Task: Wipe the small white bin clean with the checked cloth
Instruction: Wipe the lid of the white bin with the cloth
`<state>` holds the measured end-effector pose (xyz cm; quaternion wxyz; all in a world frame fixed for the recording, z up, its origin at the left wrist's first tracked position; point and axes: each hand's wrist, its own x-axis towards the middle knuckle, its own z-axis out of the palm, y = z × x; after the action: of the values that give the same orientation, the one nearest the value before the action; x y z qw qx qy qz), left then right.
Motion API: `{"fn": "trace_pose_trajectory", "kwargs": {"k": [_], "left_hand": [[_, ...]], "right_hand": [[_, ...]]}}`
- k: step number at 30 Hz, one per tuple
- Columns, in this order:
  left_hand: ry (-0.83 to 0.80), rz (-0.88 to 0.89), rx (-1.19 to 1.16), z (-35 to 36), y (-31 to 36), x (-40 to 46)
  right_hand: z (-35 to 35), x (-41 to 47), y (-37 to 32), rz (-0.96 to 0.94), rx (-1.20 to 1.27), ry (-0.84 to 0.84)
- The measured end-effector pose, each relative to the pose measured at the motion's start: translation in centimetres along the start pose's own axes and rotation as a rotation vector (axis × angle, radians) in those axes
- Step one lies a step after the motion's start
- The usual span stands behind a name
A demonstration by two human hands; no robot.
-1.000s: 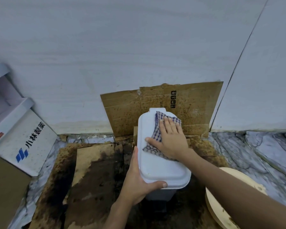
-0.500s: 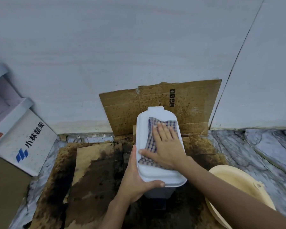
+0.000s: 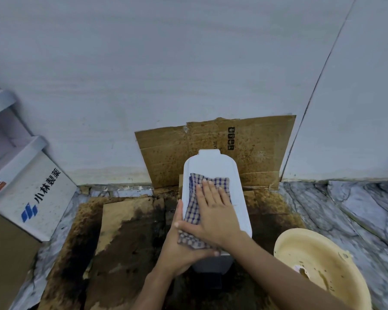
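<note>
Hands (image 3: 215,211) (both) on cloth (image 3: 194,209), bin (image 3: 213,164).

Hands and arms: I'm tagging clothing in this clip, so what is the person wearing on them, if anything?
Nothing shows. The left hand and right hand are bare, with no gloves, rings or watch visible. Both forearms are uncovered as far as the frame's lower edge, so no sleeve comes into view. The nails are short and plain.
</note>
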<state>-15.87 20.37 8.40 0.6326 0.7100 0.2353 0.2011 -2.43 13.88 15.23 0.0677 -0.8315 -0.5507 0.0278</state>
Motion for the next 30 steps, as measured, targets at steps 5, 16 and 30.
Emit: {"fn": "trace_pose_trajectory", "kwargs": {"k": [5, 16, 30], "left_hand": [[0.017, 0.019, 0.092, 0.1, 0.7, 0.0], [0.001, 0.004, 0.076, 0.2, 0.8, -0.1], [0.112, 0.04, 0.105, 0.7, 2.9, 0.0]], "right_hand": [[0.0, -0.4, 3.2, -0.025, 0.004, -0.02], [0.5, -0.6, 0.8, -0.044, 0.094, 0.049], [0.0, 3.3, 2.0, -0.12, 0.046, -0.002]]}}
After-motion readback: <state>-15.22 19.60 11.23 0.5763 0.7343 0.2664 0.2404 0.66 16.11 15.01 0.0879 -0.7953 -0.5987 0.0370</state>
